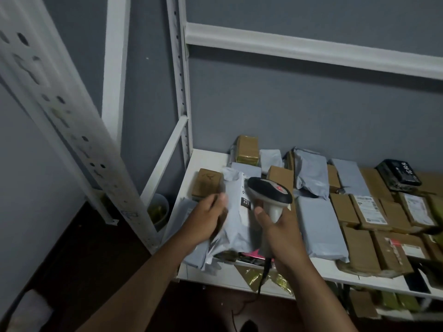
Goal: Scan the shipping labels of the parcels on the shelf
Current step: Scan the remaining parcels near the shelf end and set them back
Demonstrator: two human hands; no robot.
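Observation:
My left hand (206,219) grips the left edge of a grey poly-mailer parcel (236,226) and holds it up over the front left of the white shelf (330,271). Its shipping label (245,200) faces up, with "231" printed on a black patch. My right hand (280,233) holds the handle of a grey and black barcode scanner (269,190). The scanner's head hovers just right of the label and covers part of it. The scanner's cable hangs down past the shelf's front edge.
Several brown boxes (362,245) and grey mailers (321,226) cover the shelf to the right, some with white labels (370,209). A black parcel (398,174) lies at the back right. White perforated shelf uprights (72,130) stand at the left, with dark floor below.

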